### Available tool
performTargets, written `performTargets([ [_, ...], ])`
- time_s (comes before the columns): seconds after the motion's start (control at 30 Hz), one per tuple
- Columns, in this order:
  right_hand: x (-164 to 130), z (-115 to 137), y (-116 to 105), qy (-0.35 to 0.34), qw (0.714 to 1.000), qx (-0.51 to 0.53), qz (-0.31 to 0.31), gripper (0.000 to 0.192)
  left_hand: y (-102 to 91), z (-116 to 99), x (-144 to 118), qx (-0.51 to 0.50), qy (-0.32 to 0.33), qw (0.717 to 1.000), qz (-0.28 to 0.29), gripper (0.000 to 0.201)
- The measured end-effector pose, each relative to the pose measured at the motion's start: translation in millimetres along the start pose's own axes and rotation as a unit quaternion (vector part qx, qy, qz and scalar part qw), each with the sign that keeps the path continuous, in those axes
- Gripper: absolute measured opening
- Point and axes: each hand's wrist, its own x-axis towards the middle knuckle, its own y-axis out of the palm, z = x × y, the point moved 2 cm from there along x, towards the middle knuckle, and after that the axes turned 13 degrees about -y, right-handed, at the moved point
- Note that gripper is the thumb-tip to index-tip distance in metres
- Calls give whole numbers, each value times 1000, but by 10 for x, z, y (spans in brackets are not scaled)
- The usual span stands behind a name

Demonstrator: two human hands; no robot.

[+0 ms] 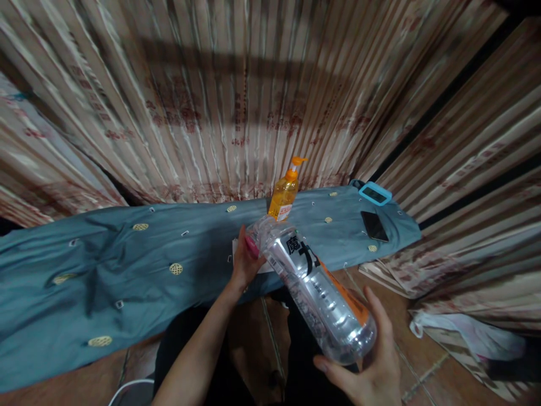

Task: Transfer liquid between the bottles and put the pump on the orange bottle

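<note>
- Head view: right hand [376, 361] is wrapped around the base of a clear plastic bottle [315, 290], fingers curled up its sides, so it's closed on the bottle.
- The bottle is held up in the air, tilted, neck pointing away toward the table [105, 270] and base toward the person.
- Left hand [244, 262] is up at the neck end, fingers pinched on the pink cap [252, 246], so that one's gripping too.
- Bottle has a dark label with big white characters plus an orange strip lower down. Looks pretty much empty, can't say for sure.
- Table is covered in a blue-grey cloth with small yellow patches on it.
- Just past the bottle's neck there's an orange pump bottle [284, 194] standing upright on the cloth.
- Further right, a black phone [374, 226] lies flat, and near the far right corner a small gadget with a light-blue frame [375, 193].
- Striped curtains [236, 101] hang all round behind.
</note>
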Motion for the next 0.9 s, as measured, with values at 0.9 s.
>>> performTargets([
  [0.9,170,224,0,2,998,-49,-39,95,-2,-39,1,-5,-21,1000,16,110],
])
